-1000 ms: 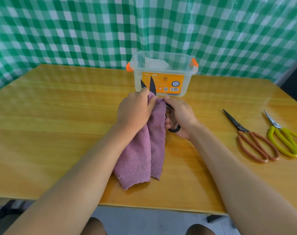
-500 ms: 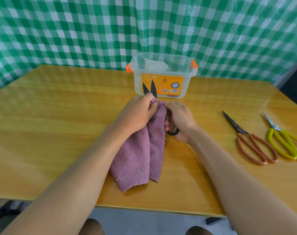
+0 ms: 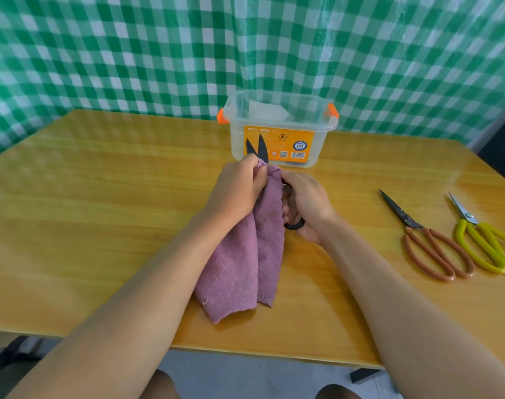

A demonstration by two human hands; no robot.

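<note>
My left hand (image 3: 239, 191) pinches purple cloth (image 3: 239, 269) round black scissors (image 3: 262, 148); right hand (image 3: 307, 203) grips handle. Brown scissors (image 3: 411, 225), yellow scissors (image 3: 468, 218) seemingly unwiped.

Cloth (image 3: 239, 269) prob. round blk scissors (image 3: 262, 149)

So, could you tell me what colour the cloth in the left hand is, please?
The cloth is dusty purple, clearest in the head view.

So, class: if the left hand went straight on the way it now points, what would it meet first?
Most likely the clear plastic box: the left hand, gripping the purple cloth round the black scissors, points at its front wall. Depth is unclear.
</note>
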